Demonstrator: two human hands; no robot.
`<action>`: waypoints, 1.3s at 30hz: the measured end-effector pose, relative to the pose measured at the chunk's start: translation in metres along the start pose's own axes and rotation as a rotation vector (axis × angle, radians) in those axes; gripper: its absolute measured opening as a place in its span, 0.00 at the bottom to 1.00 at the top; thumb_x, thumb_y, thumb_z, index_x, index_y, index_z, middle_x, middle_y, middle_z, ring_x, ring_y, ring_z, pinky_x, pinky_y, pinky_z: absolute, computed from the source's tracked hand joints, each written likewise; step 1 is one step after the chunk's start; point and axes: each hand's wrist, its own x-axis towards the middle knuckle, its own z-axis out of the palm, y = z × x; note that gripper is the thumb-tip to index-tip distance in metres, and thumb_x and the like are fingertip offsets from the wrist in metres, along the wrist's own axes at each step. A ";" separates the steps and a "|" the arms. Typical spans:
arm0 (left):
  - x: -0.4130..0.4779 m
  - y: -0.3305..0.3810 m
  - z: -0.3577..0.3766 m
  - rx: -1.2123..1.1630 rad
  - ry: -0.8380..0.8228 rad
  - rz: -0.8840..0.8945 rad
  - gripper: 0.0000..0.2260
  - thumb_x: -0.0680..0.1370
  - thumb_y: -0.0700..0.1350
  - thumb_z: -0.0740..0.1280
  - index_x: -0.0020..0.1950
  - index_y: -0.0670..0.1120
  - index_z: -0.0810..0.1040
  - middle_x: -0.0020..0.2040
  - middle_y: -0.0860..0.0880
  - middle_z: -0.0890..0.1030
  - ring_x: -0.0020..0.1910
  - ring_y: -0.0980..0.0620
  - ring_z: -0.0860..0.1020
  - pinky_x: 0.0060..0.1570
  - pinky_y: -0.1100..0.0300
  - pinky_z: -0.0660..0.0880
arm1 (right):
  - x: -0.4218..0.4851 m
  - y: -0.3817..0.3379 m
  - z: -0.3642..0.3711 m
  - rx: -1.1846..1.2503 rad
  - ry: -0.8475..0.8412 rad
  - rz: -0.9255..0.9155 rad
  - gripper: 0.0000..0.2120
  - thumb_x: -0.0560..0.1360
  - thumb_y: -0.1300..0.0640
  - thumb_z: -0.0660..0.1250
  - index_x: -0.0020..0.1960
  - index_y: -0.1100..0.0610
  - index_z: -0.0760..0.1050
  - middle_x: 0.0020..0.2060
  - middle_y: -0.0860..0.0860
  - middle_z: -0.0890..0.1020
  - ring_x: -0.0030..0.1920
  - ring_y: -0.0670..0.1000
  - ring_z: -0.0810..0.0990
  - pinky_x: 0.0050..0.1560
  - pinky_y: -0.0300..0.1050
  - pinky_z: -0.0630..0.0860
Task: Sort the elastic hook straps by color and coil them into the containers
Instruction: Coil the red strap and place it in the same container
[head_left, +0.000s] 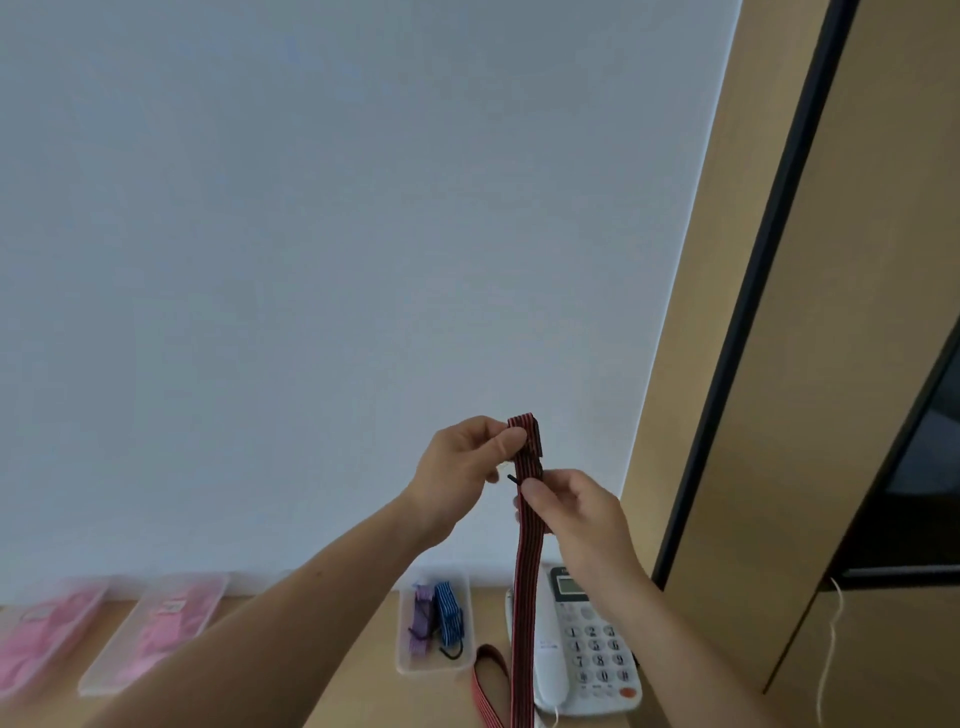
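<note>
Two hands: we hold one red striped strap (524, 597) raised in front of the wall, well above the desk (382, 696).
Left hand (467, 462): thumb and fingers pinch the folded top end of the strap.
Right hand (574, 512): fingers are curled round the strap just below the fold, beside a small black hook (514, 479).
Strap run: it hangs straight down from the right hand and crosses the left edge of the telephone (592, 649). Its tail loops on the desk just right of the clear container (434, 670).
Clear container, near centre: a purple strap (422, 623) and a blue strap (450, 613) lie coiled side by side inside.
Pink containers, left: there are two (47, 634) (161, 629), too blurred for us to tell the contents.
Stage, as we judge it: the first fold of the coil is made, and most of the length is uncoiled.
Risk, spring-back: the elastic may unwind if either pinch loosens between turns.
Risk, snagging: the hanging length or the far-end hook may catch the telephone or its cord and drag it.
Risk, mis-sorting: the one container whose contents we can read holds purple and blue, so a red strap put there would mix colours.
Risk, hook: the loose hook by the right hand may catch on the webbing and spoil the coil.
</note>
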 end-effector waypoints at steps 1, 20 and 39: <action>0.000 0.000 0.000 0.024 0.026 0.003 0.07 0.79 0.45 0.69 0.43 0.43 0.79 0.40 0.47 0.80 0.40 0.51 0.74 0.40 0.62 0.71 | -0.001 -0.001 0.002 0.061 -0.024 0.001 0.04 0.79 0.58 0.68 0.51 0.58 0.79 0.39 0.52 0.86 0.40 0.51 0.85 0.44 0.42 0.81; -0.009 0.006 -0.008 0.118 -0.158 -0.044 0.10 0.82 0.43 0.63 0.54 0.39 0.82 0.49 0.45 0.86 0.44 0.52 0.80 0.41 0.59 0.72 | -0.015 0.002 -0.001 0.028 0.000 -0.013 0.12 0.79 0.53 0.68 0.39 0.58 0.81 0.26 0.51 0.79 0.22 0.48 0.70 0.24 0.39 0.68; -0.012 0.009 -0.010 0.249 -0.153 -0.007 0.06 0.82 0.39 0.62 0.56 0.39 0.77 0.47 0.46 0.87 0.41 0.54 0.81 0.38 0.63 0.72 | -0.024 0.009 0.019 0.129 -0.041 0.055 0.11 0.81 0.54 0.63 0.45 0.61 0.74 0.34 0.55 0.84 0.30 0.54 0.81 0.31 0.44 0.76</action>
